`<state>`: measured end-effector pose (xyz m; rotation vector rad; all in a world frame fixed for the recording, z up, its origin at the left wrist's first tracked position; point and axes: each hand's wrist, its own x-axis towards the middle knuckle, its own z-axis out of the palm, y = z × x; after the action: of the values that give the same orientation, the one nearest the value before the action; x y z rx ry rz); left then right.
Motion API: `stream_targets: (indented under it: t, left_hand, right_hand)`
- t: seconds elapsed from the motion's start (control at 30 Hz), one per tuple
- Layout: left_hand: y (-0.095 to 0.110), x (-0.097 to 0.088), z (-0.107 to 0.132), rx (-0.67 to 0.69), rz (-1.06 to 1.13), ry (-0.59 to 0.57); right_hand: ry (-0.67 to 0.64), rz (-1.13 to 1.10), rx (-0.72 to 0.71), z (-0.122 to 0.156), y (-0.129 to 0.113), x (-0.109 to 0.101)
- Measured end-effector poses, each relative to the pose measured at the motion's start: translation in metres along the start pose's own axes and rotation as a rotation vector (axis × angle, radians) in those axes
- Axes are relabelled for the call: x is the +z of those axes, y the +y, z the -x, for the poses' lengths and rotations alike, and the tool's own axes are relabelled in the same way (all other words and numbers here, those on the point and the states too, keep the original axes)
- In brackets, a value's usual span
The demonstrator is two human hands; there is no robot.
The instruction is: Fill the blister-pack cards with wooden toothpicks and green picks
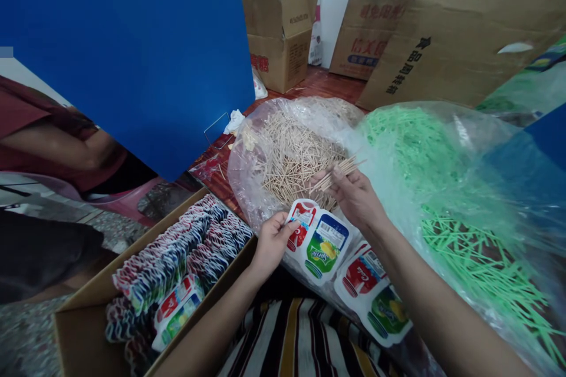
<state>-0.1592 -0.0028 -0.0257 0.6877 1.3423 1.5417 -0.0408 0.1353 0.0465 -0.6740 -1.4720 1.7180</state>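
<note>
My left hand [270, 241] pinches the edge of a printed card [319, 240] showing a red can and a green Sprite bottle. My right hand [354, 194] is closed on a small bundle of wooden sticks [338, 171], held above a clear bag of loose wooden sticks [289, 156]. A second printed card [375, 294] of the same kind lies under my right forearm, over my lap.
A cardboard box [84, 312] at lower left holds several rows of stacked printed cards [177, 253]. A clear bag of green sticks [446, 200] fills the right. Brown cartons [278, 29] stand at the back. A blue panel [132, 53] and another person's arm [57, 144] are on the left.
</note>
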Motion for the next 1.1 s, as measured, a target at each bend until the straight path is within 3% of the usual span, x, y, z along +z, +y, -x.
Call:
stream_targets:
  t: [0.3, 0.47, 0.63, 0.8, 0.9, 0.97, 1.03, 1.1]
  left_hand:
    - [-0.002, 0.002, -0.003, 0.035, -0.035, 0.008]
    - [-0.006, 0.001, -0.005, 0.04, -0.019, 0.018]
    - [-0.008, 0.001, -0.007, 0.004, 0.028, 0.012]
    - [-0.002, 0.0, 0.003, 0.014, 0.022, 0.006]
    - [0.004, -0.006, 0.016, 0.011, -0.032, 0.027]
    - [0.005, -0.012, 0.026, 0.012, -0.053, 0.04]
    - [0.006, -0.019, 0.035, 0.005, -0.044, 0.051]
    - [0.006, -0.026, 0.041, -0.004, -0.03, 0.057]
  right_hand:
    - [-0.189, 0.171, 0.123, 0.012, -0.003, 0.016]
    - [-0.229, 0.069, 0.284, 0.013, -0.001, 0.018]
    - [-0.188, -0.006, 0.174, 0.015, -0.002, 0.017]
    - [-0.301, 0.282, 0.057, 0.012, -0.003, 0.006]
    - [-0.082, 0.477, -0.095, -0.002, 0.009, -0.015]
    - [-0.04, 0.811, -0.148, -0.014, 0.021, -0.031]
    - [-0.193, 1.072, -0.164, -0.022, 0.031, -0.042]
    - [-0.436, 1.21, -0.195, -0.025, 0.039, -0.045]
